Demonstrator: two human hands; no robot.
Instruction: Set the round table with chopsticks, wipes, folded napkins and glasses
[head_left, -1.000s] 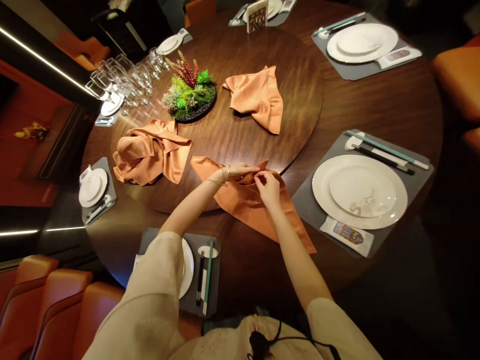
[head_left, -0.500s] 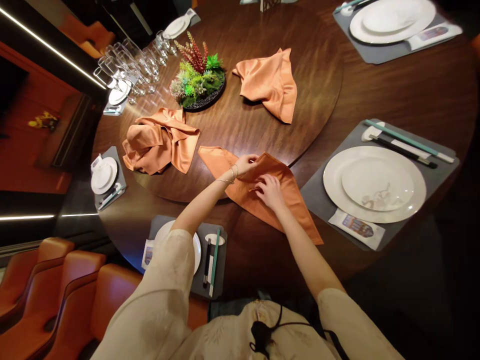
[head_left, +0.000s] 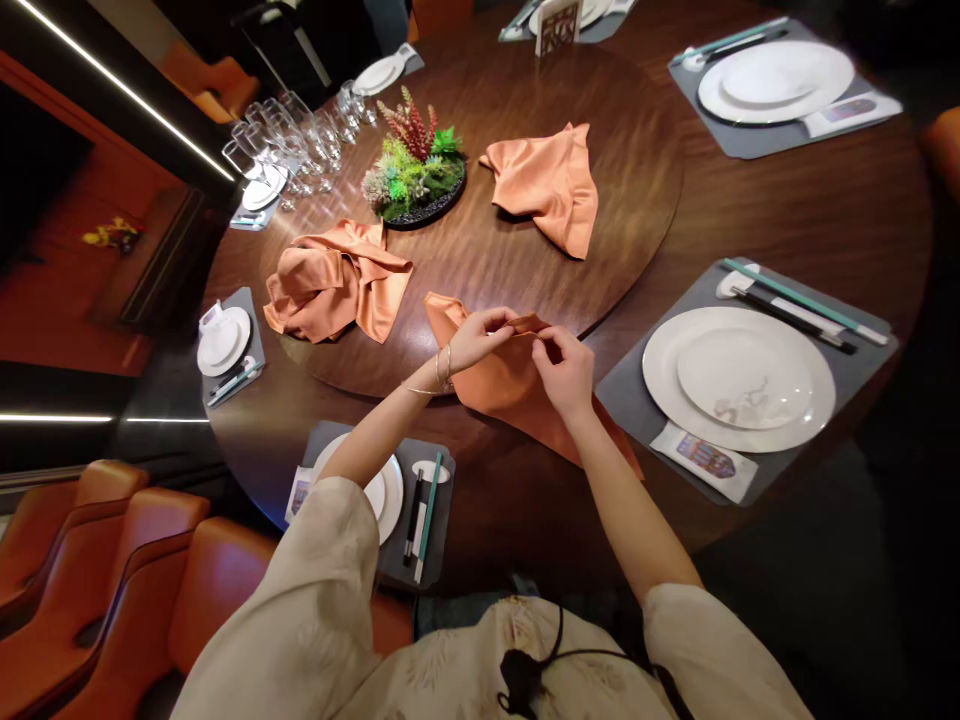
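Observation:
An orange cloth napkin (head_left: 499,388) lies folded over at the near edge of the round table, its corners pointing left and lower right. My left hand (head_left: 484,337), with thin bangles at the wrist, pinches the napkin's upper edge. Close beside it, my right hand (head_left: 564,365) grips the same edge between thumb and fingers, so the cloth between them is lifted and gathered. Part of the napkin is hidden behind my right hand and forearm. Farther off lie a crumpled pile of orange napkins (head_left: 319,290) and another loose orange napkin (head_left: 547,185).
A wooden turntable (head_left: 457,265) carries a plant centrepiece (head_left: 416,170) and several glasses (head_left: 289,140). To the right is a place setting with a large plate (head_left: 660,370) and chopsticks (head_left: 802,300). Another plate (head_left: 390,500) sits below my left forearm. Orange chairs (head_left: 217,570) stand at lower left.
My right hand has gone from lying spread on the napkin to gripping its top edge beside my left hand. The edge is now raised and bunched. The camera view has shifted slightly.

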